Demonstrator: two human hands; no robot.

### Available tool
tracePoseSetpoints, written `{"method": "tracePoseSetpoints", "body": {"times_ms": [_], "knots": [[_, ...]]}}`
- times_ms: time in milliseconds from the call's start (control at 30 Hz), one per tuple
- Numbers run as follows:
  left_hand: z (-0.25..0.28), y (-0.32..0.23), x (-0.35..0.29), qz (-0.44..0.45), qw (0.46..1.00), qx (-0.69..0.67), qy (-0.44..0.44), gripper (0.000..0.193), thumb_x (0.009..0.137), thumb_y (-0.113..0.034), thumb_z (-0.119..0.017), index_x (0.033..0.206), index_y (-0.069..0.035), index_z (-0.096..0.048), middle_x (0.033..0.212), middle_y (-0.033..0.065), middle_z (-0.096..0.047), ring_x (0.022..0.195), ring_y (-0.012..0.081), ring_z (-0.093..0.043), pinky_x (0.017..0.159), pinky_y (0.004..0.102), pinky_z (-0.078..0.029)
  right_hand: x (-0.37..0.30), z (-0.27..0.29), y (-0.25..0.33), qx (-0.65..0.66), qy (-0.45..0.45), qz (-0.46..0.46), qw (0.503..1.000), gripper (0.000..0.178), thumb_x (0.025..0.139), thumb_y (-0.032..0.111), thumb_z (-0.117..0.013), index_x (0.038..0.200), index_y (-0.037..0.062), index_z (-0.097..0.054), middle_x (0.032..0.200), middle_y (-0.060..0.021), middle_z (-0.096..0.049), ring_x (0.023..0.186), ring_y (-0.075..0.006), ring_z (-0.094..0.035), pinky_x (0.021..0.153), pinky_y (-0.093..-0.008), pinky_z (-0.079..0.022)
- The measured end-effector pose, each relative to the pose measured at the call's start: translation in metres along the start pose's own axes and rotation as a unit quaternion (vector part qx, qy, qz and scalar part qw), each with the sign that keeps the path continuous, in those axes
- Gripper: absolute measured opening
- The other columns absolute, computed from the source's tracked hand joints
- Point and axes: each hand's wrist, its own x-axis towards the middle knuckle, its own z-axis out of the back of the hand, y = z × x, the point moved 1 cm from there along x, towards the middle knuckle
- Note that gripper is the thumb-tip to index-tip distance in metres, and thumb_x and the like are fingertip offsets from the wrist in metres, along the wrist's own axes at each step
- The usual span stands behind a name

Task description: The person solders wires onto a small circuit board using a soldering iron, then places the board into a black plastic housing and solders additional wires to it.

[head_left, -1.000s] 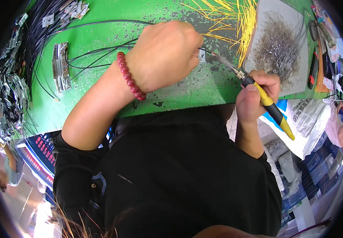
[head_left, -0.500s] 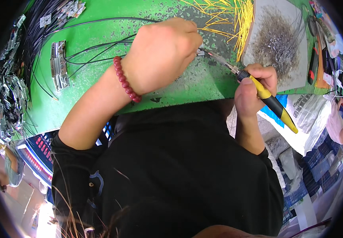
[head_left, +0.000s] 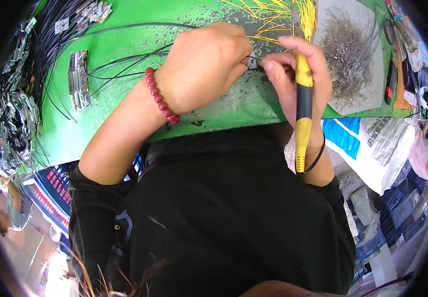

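Holding the metal tip well clear of cable and fingers is, I think, the main pt. in this step, as it may be hot. For places I use the flat grey board w/ dark metal crumbs (head_left: 378, 84). Left of this board, the R hand (head_left: 321, 86) is wrapped loosely around the slim soldering iron w/ yellow-and-black handle (head_left: 303, 104); its tip points away from the body, over the thin yellow wires (head_left: 309, 20) just beside the board. Thumb and finger of same hand make a narrow gap near the end of the thin black cable (head_left: 255, 58), left of the board; if they touch it, I can't tell. Further left of the board, the L hand (head_left: 206, 69) is curled tight, apparently w/ this cable betw. its fingertips, which are mostly hidden. IMO, L hand should grip the cable steadily, R fingers should work gently, and the iron must not roll.
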Motion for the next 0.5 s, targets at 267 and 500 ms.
{"method": "tracePoseSetpoints", "body": {"times_ms": [267,500], "knots": [[0.004,0.004,0.003,0.025,0.996,-0.091,0.005,0.013,0.081,-0.011,-0.066,0.088,0.0,-0.063,0.082,0.0132,-0.062,0.075,0.0333,-0.061,0.066,0.0372,-0.049,-0.001,-0.003,-0.007,-0.056,0.002,0.096,0.994,0.036,0.076,-0.01,-0.069,0.108,0.0042,-0.062,0.08,-0.0062,-0.067,0.069,-0.0114,-0.066,0.064,-0.0221,-0.051],[0.003,0.0,0.004,0.059,0.996,-0.069,-0.005,0.013,0.081,-0.012,-0.065,0.085,-0.001,-0.063,0.079,0.0136,-0.061,0.072,0.0322,-0.06,0.065,0.0379,-0.048,-0.01,0.001,-0.009,-0.052,-0.049,0.083,0.994,0.037,0.078,-0.011,-0.067,0.111,0.0032,-0.058,0.087,-0.0083,-0.07,0.083,-0.0146,-0.071,0.07,-0.0237,-0.055]]}}
